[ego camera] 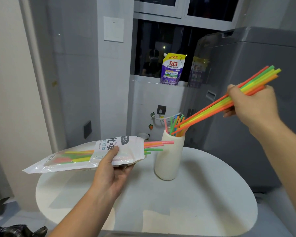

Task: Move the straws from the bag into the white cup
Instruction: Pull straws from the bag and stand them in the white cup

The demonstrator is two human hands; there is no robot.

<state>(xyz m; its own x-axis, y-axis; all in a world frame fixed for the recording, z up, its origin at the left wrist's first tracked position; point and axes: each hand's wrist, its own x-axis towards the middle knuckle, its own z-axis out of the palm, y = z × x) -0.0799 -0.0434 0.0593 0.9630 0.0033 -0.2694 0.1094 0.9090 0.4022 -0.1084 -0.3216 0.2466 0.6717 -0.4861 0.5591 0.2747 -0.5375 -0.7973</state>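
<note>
My left hand (112,168) grips the clear-and-white straw bag (85,155) from below, holding it nearly level above the table, its open end toward the cup. Pink and green straws (158,145) poke out of that end. A tall white cup (169,158) stands on the round white table (161,202) and holds several coloured straws. My right hand (251,105) grips a slanted bundle of orange, yellow and green straws (212,108); their lower tips sit at the cup's mouth.
A grey appliance (255,100) stands close behind and to the right of the table. A purple detergent pouch (172,70) rests on the window ledge. A black plastic bag (15,230) lies on the floor at lower left.
</note>
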